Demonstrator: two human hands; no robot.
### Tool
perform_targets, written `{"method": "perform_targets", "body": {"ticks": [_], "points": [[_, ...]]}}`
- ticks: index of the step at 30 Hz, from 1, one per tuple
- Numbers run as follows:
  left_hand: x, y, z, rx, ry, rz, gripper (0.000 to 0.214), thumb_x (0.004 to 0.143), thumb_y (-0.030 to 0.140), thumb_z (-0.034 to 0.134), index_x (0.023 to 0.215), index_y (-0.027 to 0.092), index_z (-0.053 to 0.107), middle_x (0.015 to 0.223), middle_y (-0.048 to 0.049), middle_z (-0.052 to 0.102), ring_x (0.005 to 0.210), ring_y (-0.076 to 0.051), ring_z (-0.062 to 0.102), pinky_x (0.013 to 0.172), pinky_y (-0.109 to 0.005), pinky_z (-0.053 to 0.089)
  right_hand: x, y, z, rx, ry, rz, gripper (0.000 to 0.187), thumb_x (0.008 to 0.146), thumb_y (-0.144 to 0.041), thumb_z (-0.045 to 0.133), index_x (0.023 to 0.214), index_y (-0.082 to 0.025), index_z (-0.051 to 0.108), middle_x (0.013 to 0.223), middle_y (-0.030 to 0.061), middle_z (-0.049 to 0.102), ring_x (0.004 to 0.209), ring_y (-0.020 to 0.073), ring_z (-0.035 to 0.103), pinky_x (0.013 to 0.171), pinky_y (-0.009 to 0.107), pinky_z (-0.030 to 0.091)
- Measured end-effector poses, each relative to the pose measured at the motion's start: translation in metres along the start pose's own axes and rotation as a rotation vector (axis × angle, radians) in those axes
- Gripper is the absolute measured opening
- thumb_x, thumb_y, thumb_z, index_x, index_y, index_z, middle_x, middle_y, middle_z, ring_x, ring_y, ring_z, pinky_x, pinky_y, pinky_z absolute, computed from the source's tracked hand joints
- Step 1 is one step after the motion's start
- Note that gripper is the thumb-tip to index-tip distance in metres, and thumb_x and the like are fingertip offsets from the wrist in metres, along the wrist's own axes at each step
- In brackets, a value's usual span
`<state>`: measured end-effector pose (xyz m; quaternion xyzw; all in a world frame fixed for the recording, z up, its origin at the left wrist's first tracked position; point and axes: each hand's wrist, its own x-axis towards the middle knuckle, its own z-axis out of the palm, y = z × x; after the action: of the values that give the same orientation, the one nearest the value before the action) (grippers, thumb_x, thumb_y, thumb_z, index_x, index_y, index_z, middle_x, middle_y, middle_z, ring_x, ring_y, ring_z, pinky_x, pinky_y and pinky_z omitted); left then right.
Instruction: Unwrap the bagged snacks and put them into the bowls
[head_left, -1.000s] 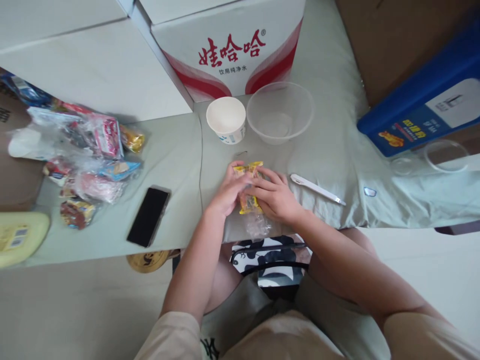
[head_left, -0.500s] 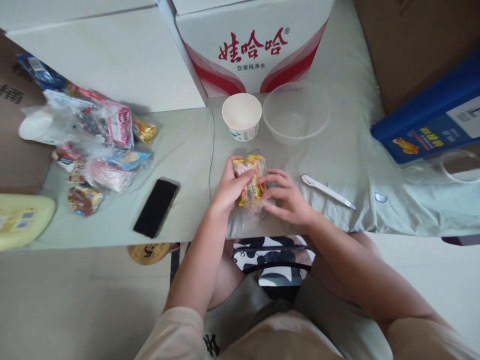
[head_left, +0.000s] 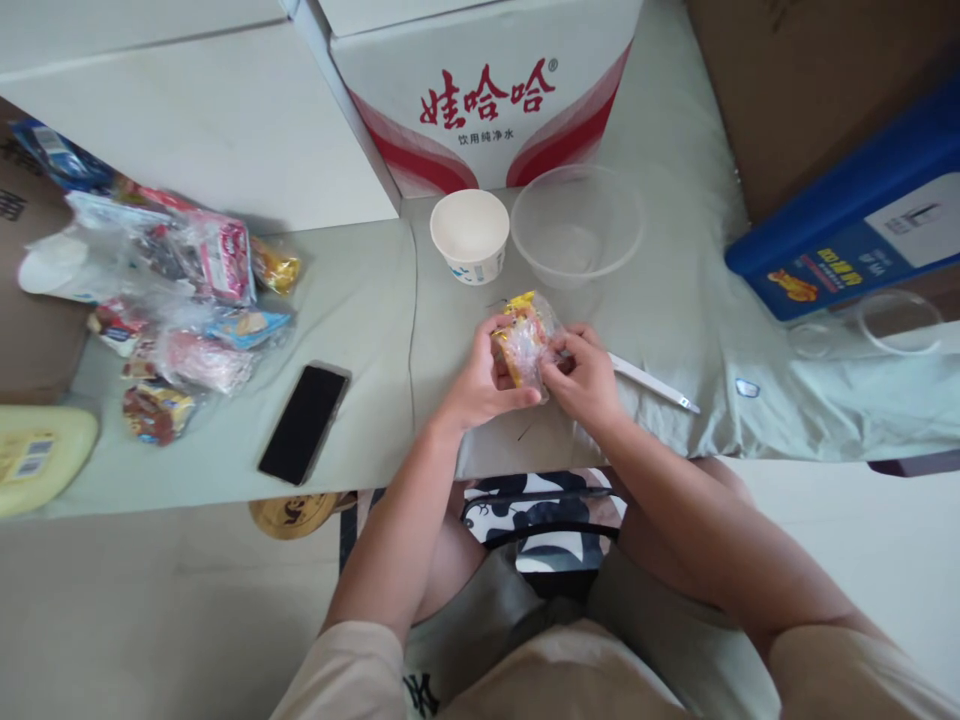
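**Packet [head_left: 525, 345] in both hands [head_left: 536, 380], near side of the cup [head_left: 470, 237]**

Packet: yellow print under crinkled clear film, held up off to the near right of the cup, apart from it. Contents hard to make out through the glare.

Left hand [head_left: 487, 382]: grip curled round the packet's left side, thumb along its near edge. Right hand [head_left: 586, 378]: grip pinching the film at the packet's right edge between thumb and fingers.

Cup: white, upright, mouth open, on the cloth-covered surface [head_left: 367, 300]. Bowl [head_left: 577, 230], clear and wide, just right of the cup. Carton [head_left: 480, 65], white and red, directly behind the cup.

Right of the cup and nearer: a slim white tool [head_left: 655, 383], one end hidden by the right hand. Far right of the cup: a blue box [head_left: 840, 230], tilted in view.

Left of the cup and nearer: phone [head_left: 304, 423], flat, screen dark. Well left of the cup: a heap of wrapped snacks [head_left: 217, 265], mixed colours. Beyond and nearer, at the far left: a pale yellow bottle [head_left: 49, 455], partly cut off.
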<state>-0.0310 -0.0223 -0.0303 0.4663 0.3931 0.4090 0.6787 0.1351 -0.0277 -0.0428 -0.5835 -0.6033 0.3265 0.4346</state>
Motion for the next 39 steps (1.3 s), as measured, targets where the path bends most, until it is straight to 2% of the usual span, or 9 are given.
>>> {"method": "perform_targets", "body": {"ticks": [3,8,14,16,21,23,30,34,39], "points": [[0.003,-0.003,0.005,0.090,0.146,0.034,0.085,0.060,0.052,0.092,0.126,0.031,0.043,0.129,-0.0084,0.060,0.105,-0.022,0.066,0.091,-0.036,0.054,0.003,-0.003,-0.012,-0.047,0.020,-0.037,0.013,0.077,-0.032,0.063,0.083,-0.024,0.055,0.087,0.0043,0.061,0.078,0.0200,0.059,0.069,0.035,0.051],[0.004,-0.004,0.000,0.134,0.379,0.144,0.063,0.072,0.046,0.084,0.119,0.029,0.046,0.108,-0.0019,0.063,0.098,-0.018,0.065,0.088,-0.031,0.051,0.007,0.010,-0.060,-0.322,0.183,-0.166,0.011,0.082,-0.032,0.059,0.090,-0.024,0.059,0.090,0.0078,0.066,0.088,0.0258,0.063,0.084,0.045,0.052],[0.002,0.003,-0.008,0.133,0.527,0.023,0.054,0.071,0.024,0.076,0.117,0.027,0.048,0.101,-0.0002,0.064,0.085,-0.015,0.063,0.078,-0.029,0.051,-0.002,0.040,-0.088,-0.582,-0.001,-0.074,0.030,0.083,-0.049,0.066,0.092,-0.021,0.069,0.095,0.0135,0.069,0.090,0.0311,0.064,0.078,0.046,0.052],[0.003,0.005,-0.007,0.120,0.497,-0.034,0.052,0.069,0.023,0.073,0.115,0.027,0.049,0.096,0.0009,0.063,0.080,-0.015,0.062,0.074,-0.028,0.051,-0.004,0.037,-0.090,-0.453,-0.018,0.005,0.035,0.084,-0.056,0.067,0.087,-0.022,0.069,0.085,0.0095,0.068,0.077,0.0255,0.063,0.070,0.040,0.051],[0.003,0.007,0.000,0.146,0.314,-0.112,0.048,0.066,0.023,0.072,0.110,0.026,0.054,0.084,0.0035,0.061,0.071,-0.015,0.060,0.070,-0.028,0.049,0.000,0.013,-0.091,0.375,0.031,0.191,0.042,0.084,-0.065,0.068,0.089,-0.024,0.064,0.076,0.0005,0.066,0.060,0.0146,0.060,0.055,0.029,0.051],[0.001,0.007,0.003,0.156,0.272,-0.107,0.046,0.066,0.023,0.073,0.109,0.026,0.056,0.084,0.0034,0.062,0.072,-0.015,0.060,0.070,-0.027,0.049,0.003,0.008,-0.089,0.580,0.075,0.224,0.040,0.081,-0.062,0.074,0.086,-0.025,0.061,0.076,-0.0009,0.065,0.060,0.0131,0.061,0.055,0.027,0.054],[-0.003,0.008,0.005,0.175,0.218,-0.110,0.049,0.067,0.024,0.076,0.111,0.026,0.056,0.082,0.0039,0.061,0.072,-0.015,0.059,0.069,-0.026,0.048,0.012,0.014,-0.082,0.863,0.166,0.416,0.040,0.072,-0.049,0.084,0.077,-0.024,0.052,0.068,-0.0047,0.064,0.054,0.0092,0.059,0.048,0.021,0.053],[-0.004,0.009,0.007,0.176,0.189,-0.121,0.049,0.067,0.025,0.076,0.112,0.026,0.056,0.085,0.0028,0.064,0.076,-0.016,0.061,0.072,-0.028,0.050,0.012,0.011,-0.083,0.875,0.103,0.474,0.037,0.073,-0.047,0.083,0.078,-0.024,0.055,0.064,-0.0058,0.063,0.043,0.0064,0.047,0.038,0.020,0.044],[-0.003,0.008,0.001,0.155,0.169,-0.135,0.051,0.067,0.026,0.079,0.112,0.026,0.056,0.091,0.0006,0.067,0.080,-0.018,0.064,0.074,-0.029,0.052,0.008,-0.003,-0.090,0.969,-0.098,0.585,0.039,0.060,-0.038,0.094,0.084,-0.022,0.066,0.072,-0.0057,0.069,0.047,0.0039,0.051,0.042,0.016,0.047]]}}
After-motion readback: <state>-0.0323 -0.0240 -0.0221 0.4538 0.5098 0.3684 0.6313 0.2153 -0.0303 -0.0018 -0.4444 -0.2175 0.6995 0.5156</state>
